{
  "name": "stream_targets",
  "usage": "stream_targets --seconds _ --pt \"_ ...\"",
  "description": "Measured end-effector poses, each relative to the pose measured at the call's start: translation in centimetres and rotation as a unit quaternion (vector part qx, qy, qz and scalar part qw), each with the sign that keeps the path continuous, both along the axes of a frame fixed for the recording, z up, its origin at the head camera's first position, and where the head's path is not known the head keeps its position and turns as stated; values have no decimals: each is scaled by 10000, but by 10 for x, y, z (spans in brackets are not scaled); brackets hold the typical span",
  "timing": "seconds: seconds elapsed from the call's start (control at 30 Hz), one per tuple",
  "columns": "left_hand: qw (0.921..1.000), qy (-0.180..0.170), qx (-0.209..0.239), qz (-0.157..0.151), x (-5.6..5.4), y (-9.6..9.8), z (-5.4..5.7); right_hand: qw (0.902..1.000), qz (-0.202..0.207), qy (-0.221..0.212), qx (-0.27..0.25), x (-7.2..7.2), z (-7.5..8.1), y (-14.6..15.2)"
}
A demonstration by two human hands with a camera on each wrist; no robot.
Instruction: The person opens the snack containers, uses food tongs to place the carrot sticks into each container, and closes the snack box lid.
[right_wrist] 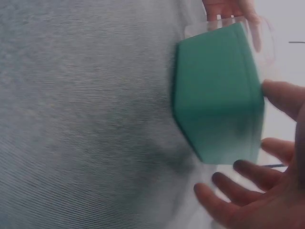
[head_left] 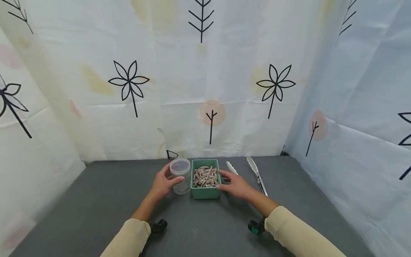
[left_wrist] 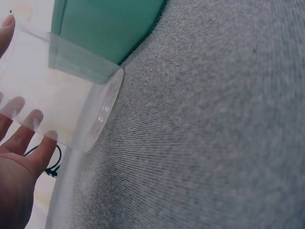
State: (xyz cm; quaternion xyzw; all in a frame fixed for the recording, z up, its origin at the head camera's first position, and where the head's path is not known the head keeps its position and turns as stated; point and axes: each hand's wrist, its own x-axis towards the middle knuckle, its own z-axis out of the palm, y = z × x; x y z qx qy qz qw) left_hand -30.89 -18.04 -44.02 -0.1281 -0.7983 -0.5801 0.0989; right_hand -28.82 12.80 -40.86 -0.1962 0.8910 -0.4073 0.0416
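Jar [head_left: 182, 182] upright, long axis vertical; green box [head_left: 206, 193] opening upward.

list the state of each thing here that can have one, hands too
clear cylindrical plastic jar, upright, looks lidded and empty
green rectangular plastic box, upright, uncovered, holding small beige-grey pieces
white-tipped metal tongs, lying down, look spread, partly hidden
left hand, gripping the jar
right hand, at the box's rim, fingers apart

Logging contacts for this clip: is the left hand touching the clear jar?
Touching. The left wrist view shows it: the left hand has its fingers against one side of the clear jar, with the thumb at the opposite side.
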Motion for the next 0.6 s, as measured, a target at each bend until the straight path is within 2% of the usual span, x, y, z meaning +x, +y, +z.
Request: stream_targets --seconds 0.2,0.3,0.47,0.6 --pt "9998 -171 17 -108 -1 -4 0 9984 60 82 559 -5 17 -4" --pt "9994 -262 108 -172 -1 -5 -1 9977 22 130 665 -8 26 -5" --pt "9991 -329 110 -233 -3 -7 -2 9988 -85 201 442 -11 42 -8" --pt "9994 -286 27 -211 -3 -8 -4 9991 -21 353 235 -13 49 -15"
